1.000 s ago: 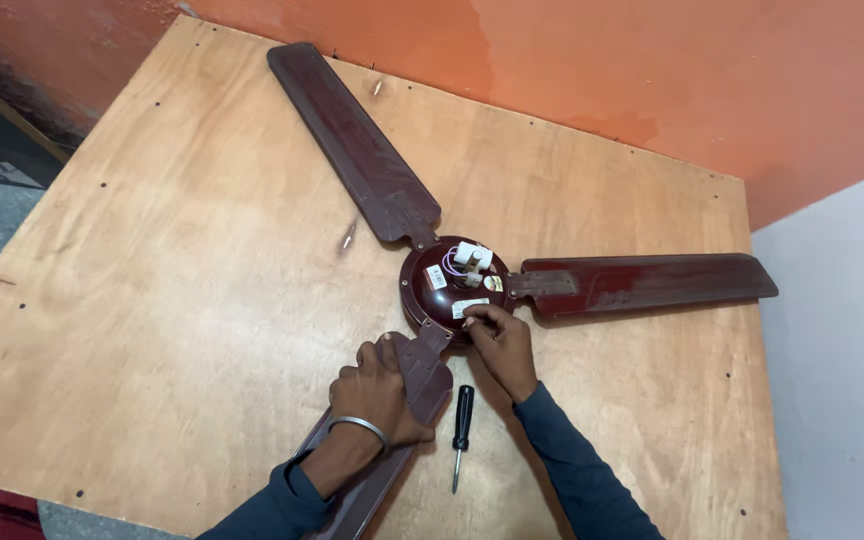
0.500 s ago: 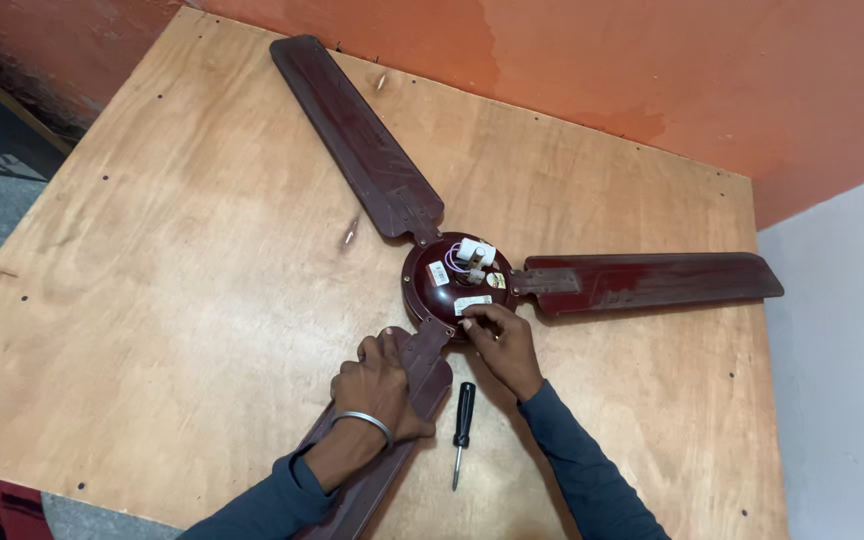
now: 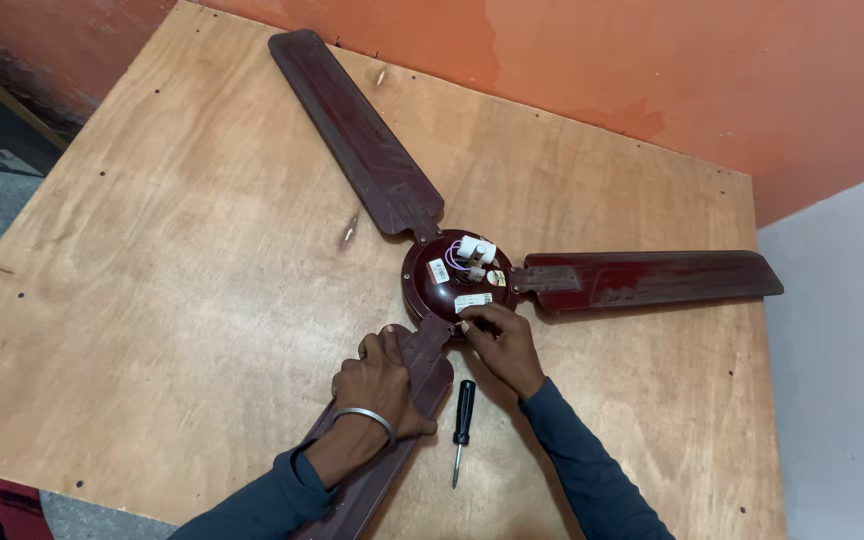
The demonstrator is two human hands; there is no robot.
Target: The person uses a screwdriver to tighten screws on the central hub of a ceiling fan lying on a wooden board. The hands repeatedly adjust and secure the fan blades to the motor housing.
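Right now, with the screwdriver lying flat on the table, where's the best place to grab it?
Take the screwdriver by its thick black handle, the end toward the fan motor hub, coming from above. It lies flat and clear between both forearms; the thin shaft points toward the person and offers less to pinch.

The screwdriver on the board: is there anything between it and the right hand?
Nothing visible. The screwdriver lies free on the wooden board, just below the right hand, with bare wood between them. The left hand rests on the near fan blade, to the side.
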